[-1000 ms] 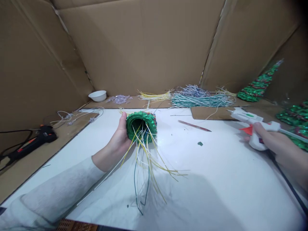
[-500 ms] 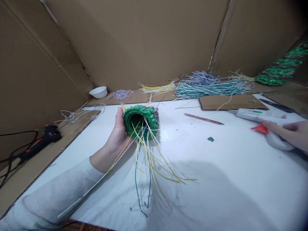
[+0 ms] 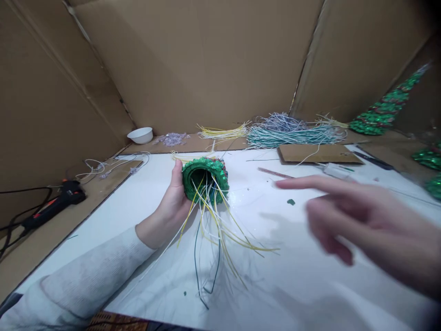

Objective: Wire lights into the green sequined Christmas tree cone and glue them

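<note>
My left hand (image 3: 174, 202) grips a green sequined cone (image 3: 206, 178) lying on its side, open base toward me. Yellow, white and dark wires (image 3: 213, 232) spill out of the base onto the white table (image 3: 310, 285). My right hand (image 3: 351, 220) hovers above the table to the right of the cone, blurred by motion, index finger stretched toward it, other fingers loosely apart, nothing in it. The white glue gun (image 3: 336, 171) lies behind that hand, mostly hidden.
Bundles of yellow wires (image 3: 222, 132) and teal wires (image 3: 292, 134) lie at the back. A white bowl (image 3: 140, 135), a black glue gun (image 3: 51, 205), a red pencil (image 3: 274, 173), a cardboard sheet (image 3: 317, 154) and finished green cones (image 3: 386, 108) surround the table. Cardboard walls enclose it.
My right hand let go of the white glue gun at the right and swung left toward the cone. My left hand kept its hold on the cone.
</note>
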`<state>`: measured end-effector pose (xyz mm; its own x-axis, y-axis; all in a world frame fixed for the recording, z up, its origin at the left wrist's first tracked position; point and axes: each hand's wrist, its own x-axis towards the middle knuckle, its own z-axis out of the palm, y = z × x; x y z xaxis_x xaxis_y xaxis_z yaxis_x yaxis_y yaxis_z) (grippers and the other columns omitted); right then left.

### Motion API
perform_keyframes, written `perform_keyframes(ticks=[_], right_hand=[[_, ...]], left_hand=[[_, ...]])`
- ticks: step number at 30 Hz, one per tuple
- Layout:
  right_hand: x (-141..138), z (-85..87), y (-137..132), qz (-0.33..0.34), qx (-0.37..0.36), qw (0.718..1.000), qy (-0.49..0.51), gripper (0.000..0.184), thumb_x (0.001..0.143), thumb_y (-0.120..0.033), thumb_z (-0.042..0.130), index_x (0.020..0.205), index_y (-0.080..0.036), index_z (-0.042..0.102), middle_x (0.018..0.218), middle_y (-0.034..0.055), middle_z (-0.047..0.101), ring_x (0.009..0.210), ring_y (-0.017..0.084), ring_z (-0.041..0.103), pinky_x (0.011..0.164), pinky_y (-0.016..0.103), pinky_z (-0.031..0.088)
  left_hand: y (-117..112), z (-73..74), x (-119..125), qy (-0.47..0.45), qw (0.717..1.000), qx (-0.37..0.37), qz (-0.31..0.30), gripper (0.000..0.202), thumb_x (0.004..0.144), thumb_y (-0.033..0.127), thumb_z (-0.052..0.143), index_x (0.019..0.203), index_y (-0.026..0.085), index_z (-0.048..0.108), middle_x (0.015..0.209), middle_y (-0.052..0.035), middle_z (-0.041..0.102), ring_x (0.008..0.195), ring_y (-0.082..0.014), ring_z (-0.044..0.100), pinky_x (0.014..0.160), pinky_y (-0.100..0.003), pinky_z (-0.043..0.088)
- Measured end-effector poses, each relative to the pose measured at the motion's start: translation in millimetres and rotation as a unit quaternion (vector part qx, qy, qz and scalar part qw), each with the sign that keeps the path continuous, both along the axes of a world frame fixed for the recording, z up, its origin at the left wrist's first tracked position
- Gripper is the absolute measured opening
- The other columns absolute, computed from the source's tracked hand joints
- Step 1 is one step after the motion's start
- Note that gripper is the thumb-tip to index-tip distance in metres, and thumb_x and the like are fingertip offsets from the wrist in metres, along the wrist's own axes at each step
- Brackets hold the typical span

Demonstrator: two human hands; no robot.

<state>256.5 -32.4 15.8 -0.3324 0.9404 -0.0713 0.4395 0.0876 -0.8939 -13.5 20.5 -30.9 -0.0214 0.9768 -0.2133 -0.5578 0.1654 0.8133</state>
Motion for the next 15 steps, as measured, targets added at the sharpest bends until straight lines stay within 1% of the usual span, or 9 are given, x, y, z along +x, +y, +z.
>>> perform_keyframes(ticks=[1,3,5,7,10,12,15], right_hand=[[-25,6.5,-5,0.082,-0.077,0.993,0.025,0.058,0.087,-0.051,0.045,0.140,-0.027,0.039,0.048,-0.0029,0.050,0.040,0.011,0.043,0.036,0.021,0.037],[-65,8.5,-7,0.178,-0.175,0.965,0.076,0.056,0.092,-0.039,0.041,0.145,-0.029,0.029,0.050,-0.0047,0.053,0.038,0.008,0.043,0.038,0.018,0.038],[-93,0.0,-2,0.248,-0.217,0.938,0.108,0.060,0.092,-0.031,0.039,0.149,-0.029,0.018,0.051,-0.0062,0.054,0.036,0.006,0.043,0.038,0.017,0.038],[-110,-12.2,4,0.263,-0.217,0.931,0.126,0.064,0.093,-0.027,0.037,0.150,-0.024,0.010,0.049,-0.0066,0.053,0.035,0.007,0.044,0.037,0.017,0.036],[-124,-26.7,12,0.249,-0.214,0.933,0.146,0.067,0.092,-0.024,0.036,0.150,-0.022,0.003,0.046,-0.0072,0.052,0.033,0.007,0.044,0.035,0.016,0.035],[-128,-31.6,14,0.252,-0.217,0.930,0.160,0.067,0.092,-0.023,0.037,0.150,-0.023,0.003,0.046,-0.0072,0.052,0.033,0.007,0.044,0.035,0.016,0.035],[-129,-34.5,15,0.257,-0.209,0.929,0.168,0.065,0.092,-0.024,0.037,0.150,-0.024,0.009,0.047,-0.0070,0.052,0.033,0.007,0.044,0.035,0.016,0.035]], left_hand=[[-1,-0.1,2,0.002,1.000,-0.002,0.007,0.063,0.085,0.063,0.038,0.112,0.013,0.064,0.102,-0.0105,0.073,0.106,-0.0267,0.064,0.098,-0.040,0.046],[-3,-1.2,4,0.005,1.000,0.005,0.017,0.061,0.085,0.062,0.040,0.112,0.012,0.064,0.102,-0.0102,0.073,0.104,-0.0264,0.064,0.097,-0.038,0.047],[-5,-2.9,6,0.010,1.000,0.017,0.024,0.059,0.085,0.060,0.043,0.111,0.011,0.064,0.101,-0.0103,0.073,0.102,-0.0255,0.065,0.095,-0.036,0.048],[-7,-4.4,8,0.014,0.999,0.025,0.033,0.057,0.084,0.058,0.047,0.112,0.011,0.064,0.100,-0.0102,0.073,0.100,-0.0242,0.066,0.093,-0.034,0.049],[-10,-5.1,10,0.027,0.998,0.028,0.052,0.056,0.081,0.057,0.053,0.114,0.012,0.063,0.099,-0.0097,0.073,0.098,-0.0228,0.067,0.091,-0.031,0.050],[-12,-4.5,11,0.036,0.997,0.024,0.061,0.056,0.080,0.057,0.055,0.114,0.013,0.063,0.099,-0.0094,0.074,0.097,-0.0229,0.067,0.088,-0.030,0.051],[-13,-3.6,12,0.038,0.997,0.012,0.066,0.054,0.079,0.057,0.055,0.111,0.014,0.064,0.095,-0.0089,0.074,0.095,-0.0235,0.068,0.085,-0.030,0.053]])
